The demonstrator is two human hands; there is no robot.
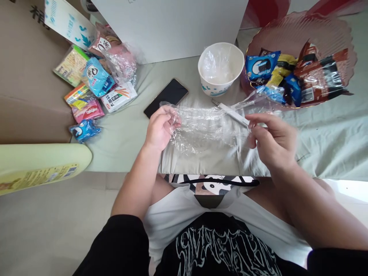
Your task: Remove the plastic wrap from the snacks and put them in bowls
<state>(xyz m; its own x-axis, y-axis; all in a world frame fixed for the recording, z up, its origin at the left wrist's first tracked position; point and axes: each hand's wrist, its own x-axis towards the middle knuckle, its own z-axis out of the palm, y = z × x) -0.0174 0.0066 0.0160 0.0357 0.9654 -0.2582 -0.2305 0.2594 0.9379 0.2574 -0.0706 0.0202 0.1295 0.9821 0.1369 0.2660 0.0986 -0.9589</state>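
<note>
A crinkled sheet of clear plastic film (198,128) stretches between my two hands above the cloth-covered table. My left hand (161,128) pinches its left end, close to a black phone (168,97) lying on the cloth. At the other end, my right hand (273,140) has thumb and forefinger closed on the film. A slim white utility knife (233,115) runs up to those right fingertips, its dark tip pointing up-left; whether the fingers grip it too, I cannot tell. Just beyond stands a white paper bowl (217,86) with clear plastic inside.
A pink ribbed bowl (316,28) of wrapped snacks stands at right. Several snack packets (96,76) are heaped at left, with a blue packet (84,130) nearer me. A white box (172,30) stands behind. A yellow-green rounded object (43,165) juts in from the left.
</note>
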